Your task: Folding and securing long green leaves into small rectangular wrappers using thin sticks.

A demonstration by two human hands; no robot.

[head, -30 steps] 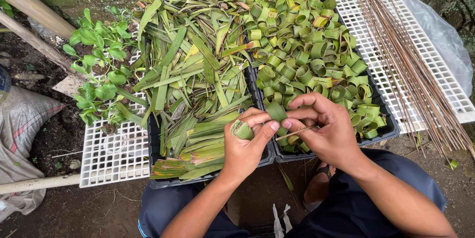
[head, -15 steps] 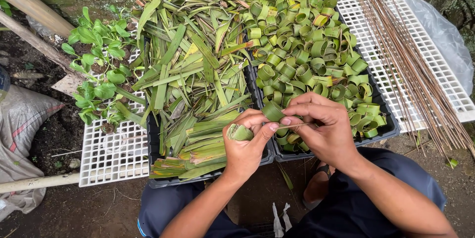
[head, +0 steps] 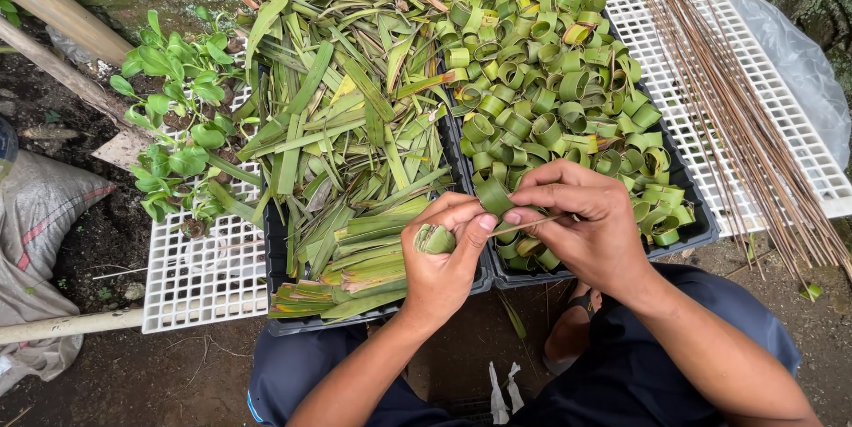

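My left hand point(head: 441, 263) is closed around a green leaf strip rolled into a ring point(head: 433, 239), held over the near edge of two black trays. My right hand point(head: 586, 223) pinches a thin brown stick point(head: 531, 225) that points at the ring; its fingers also touch the ring's upper leaf end. Flat cut leaf strips point(head: 346, 143) fill the left tray point(head: 282, 325). Several finished leaf rings point(head: 541, 72) fill the right tray point(head: 701, 233).
Two white plastic grids lie under the trays: one at left point(head: 200, 280), one at right point(head: 701, 63) bearing a bundle of thin brown sticks point(head: 728, 98). Leafy seedlings point(head: 177, 125) grow at left. A sack point(head: 35, 214), bamboo poles point(head: 53, 10) and bare soil surround.
Both hands have stayed at the tray edge. The right hand has shifted slightly left, bringing the stick's tip closer to the rolled ring.
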